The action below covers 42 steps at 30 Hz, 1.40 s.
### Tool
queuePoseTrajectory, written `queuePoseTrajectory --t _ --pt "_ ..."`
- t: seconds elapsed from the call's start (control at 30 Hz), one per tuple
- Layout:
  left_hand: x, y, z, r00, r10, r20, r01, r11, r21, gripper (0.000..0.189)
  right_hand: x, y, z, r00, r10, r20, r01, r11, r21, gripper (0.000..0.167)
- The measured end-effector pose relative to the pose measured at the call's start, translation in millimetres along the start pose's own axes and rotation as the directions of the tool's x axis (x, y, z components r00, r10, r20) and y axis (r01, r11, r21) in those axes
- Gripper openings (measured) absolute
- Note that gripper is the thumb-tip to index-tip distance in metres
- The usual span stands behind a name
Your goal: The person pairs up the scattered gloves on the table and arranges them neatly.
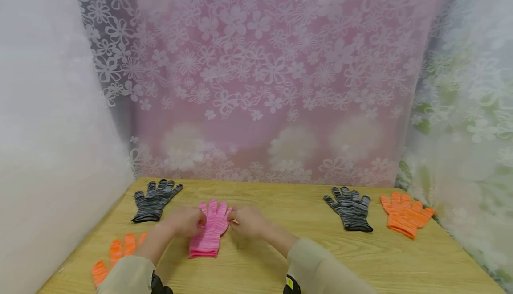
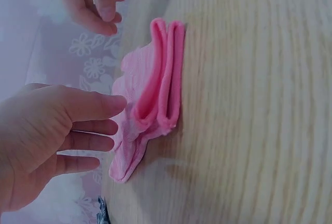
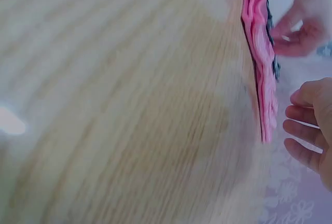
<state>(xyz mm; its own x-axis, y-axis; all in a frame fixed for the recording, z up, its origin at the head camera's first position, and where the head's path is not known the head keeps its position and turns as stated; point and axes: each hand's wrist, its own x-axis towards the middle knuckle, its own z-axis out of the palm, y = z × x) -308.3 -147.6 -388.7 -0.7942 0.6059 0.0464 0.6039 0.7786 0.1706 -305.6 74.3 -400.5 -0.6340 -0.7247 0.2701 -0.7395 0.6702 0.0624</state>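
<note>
A pair of pink knit gloves (image 1: 209, 237) lies stacked on the wooden table, fingers pointing away and cuffs toward me. Two cuff openings (image 2: 173, 73) show one over the other in the left wrist view. At the left side of the stack is my left hand (image 1: 187, 221), its fingertips right by the upper glove. On the opposite side my right hand (image 1: 249, 222) hovers near the glove's thumb. Both wrist views show loosely bent fingers with nothing pinched between them; the right hand (image 3: 317, 125) sits a little apart from the pink fabric.
Grey-black knit gloves lie at the back left (image 1: 154, 201) and right (image 1: 352, 210). An orange glove (image 1: 405, 214) is at the far right; another orange glove (image 1: 116, 251) is partly hidden by my left sleeve. Flowered curtains (image 1: 272, 84) border the table (image 1: 304, 258).
</note>
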Motion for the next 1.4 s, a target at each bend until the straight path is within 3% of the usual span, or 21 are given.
queuePoseTrajectory --t 0.27,0.73,0.9,1.13,1.4 --pt "-2.8 3.8 4.7 0.999 0.001 0.041 0.000 1.000 -0.014 0.006 0.3 11 3 0.997 0.073 0.023 -0.075 0.992 0.097 0.012" --pt "0.6 5.2 6.2 0.999 0.020 0.049 -0.018 0.999 -0.038 0.011 7.8 21 9 0.977 0.210 0.029 -0.212 0.975 0.070 0.014" --pt "1.7 9.8 5.3 0.997 0.063 0.042 -0.063 0.998 -0.014 0.011 11.5 20 12 0.961 0.276 0.025 -0.277 0.956 0.093 0.013" --pt "-0.3 15.8 10.5 0.985 0.173 0.014 -0.173 0.985 -0.029 0.013 14.0 22 18 0.957 0.287 0.033 -0.289 0.955 0.062 0.013" --pt "-5.4 17.0 16.5 0.985 0.175 0.000 -0.175 0.984 -0.042 0.014 16.4 23 23 0.956 0.291 0.028 -0.292 0.956 0.041 0.011"
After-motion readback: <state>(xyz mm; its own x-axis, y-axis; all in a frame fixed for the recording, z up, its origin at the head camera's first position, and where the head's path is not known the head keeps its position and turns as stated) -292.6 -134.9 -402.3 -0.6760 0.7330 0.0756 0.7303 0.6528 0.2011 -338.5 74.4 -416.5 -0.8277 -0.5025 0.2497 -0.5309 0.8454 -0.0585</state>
